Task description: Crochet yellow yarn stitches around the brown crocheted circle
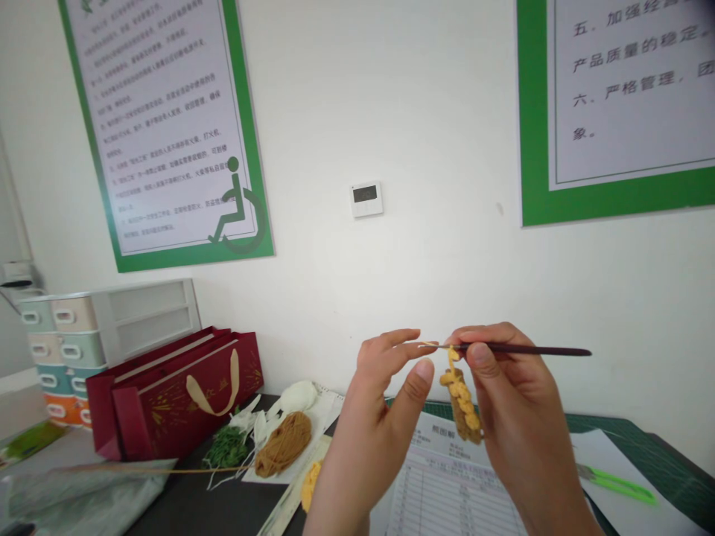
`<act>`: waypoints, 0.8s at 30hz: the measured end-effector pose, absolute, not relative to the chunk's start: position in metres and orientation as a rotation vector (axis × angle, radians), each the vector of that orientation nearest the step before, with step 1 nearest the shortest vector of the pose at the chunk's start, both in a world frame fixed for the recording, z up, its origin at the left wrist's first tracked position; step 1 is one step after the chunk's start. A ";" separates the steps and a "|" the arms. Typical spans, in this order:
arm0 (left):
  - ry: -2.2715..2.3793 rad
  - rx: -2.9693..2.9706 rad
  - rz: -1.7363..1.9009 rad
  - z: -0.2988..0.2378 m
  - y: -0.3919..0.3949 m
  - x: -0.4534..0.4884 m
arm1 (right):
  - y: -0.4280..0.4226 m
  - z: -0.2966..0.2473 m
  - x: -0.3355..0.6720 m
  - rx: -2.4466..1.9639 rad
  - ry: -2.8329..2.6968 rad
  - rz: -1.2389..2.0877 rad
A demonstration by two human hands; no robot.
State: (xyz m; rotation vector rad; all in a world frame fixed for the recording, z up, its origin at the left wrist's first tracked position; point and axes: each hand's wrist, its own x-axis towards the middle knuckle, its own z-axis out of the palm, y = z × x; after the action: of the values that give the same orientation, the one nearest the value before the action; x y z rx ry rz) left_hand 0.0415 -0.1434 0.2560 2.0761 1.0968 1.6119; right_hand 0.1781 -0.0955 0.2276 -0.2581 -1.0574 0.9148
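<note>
In the head view, my right hand (517, 394) is closed around a crochet hook (539, 350) with a dark handle, held about level with its metal tip pointing left. From the hook near its tip hangs a small crocheted piece (462, 402) in yellow and brown, against my right fingers. My left hand (391, 380) is raised beside the tip, its fingers stretched out and its thumb apart. A short bit of yellow yarn (429, 344) shows at its index finger, by the hook's tip. My left forearm partly hides a yellow crocheted bit (310, 484) on the table.
A brown yarn ball (284, 444), green yarn (226, 447) and white yarn (299, 397) lie to the left. Behind them stand a red gift bag (184, 394) and a drawer unit (148, 316). Printed sheets (447, 491) lie beneath my hands; a green-handled cutter (620, 484) lies right.
</note>
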 end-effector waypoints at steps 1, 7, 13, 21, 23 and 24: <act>1.210 2.176 1.605 0.256 -0.142 0.040 | -0.095 0.229 0.179 -0.259 -1.030 0.940; 1.586 2.312 1.507 0.249 -0.134 0.042 | -0.091 0.233 0.181 -0.189 -0.892 1.142; 1.385 2.092 2.021 0.253 -0.141 0.062 | -0.094 0.231 0.176 -0.153 -0.856 1.311; 1.249 2.211 2.387 0.256 -0.145 0.065 | -0.104 0.233 0.175 -0.065 -0.843 1.405; 0.997 1.906 2.309 0.258 -0.143 0.059 | -0.102 0.234 0.177 -0.071 -0.824 1.383; 0.856 1.725 2.263 0.260 -0.142 0.055 | -0.100 0.234 0.178 -0.073 -0.821 1.374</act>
State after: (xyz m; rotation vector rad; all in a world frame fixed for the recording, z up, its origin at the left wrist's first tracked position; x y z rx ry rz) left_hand 0.0554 -0.1424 0.2595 1.7247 0.8563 2.2631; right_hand 0.1780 -0.1005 0.2341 -0.0727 -0.8206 1.3738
